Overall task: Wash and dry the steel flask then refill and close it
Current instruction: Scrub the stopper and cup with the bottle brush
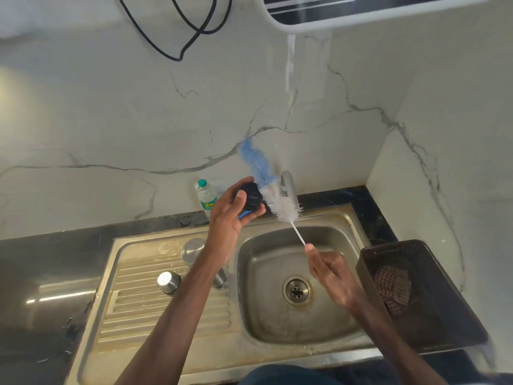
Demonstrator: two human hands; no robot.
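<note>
Your left hand (236, 218) grips the round black flask lid with blue trim (249, 200), centre frame. Your right hand (330, 270) grips the thin white stem of the blue-and-white bristle bottle brush (280, 204). The brush's long axis runs up-left, with the bristles against the lid's right side. The steel flask body (193, 247) sits on the steel drainboard (138, 301), partly behind your left forearm.

Black lid (249, 197) beside bottle brush (281, 203)

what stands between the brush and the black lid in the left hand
Nothing visible does: the bristles of the brush lie right beside the black lid, seemingly touching it. The left hand holds the lid; the right hand grips the brush's thin handle.
</note>
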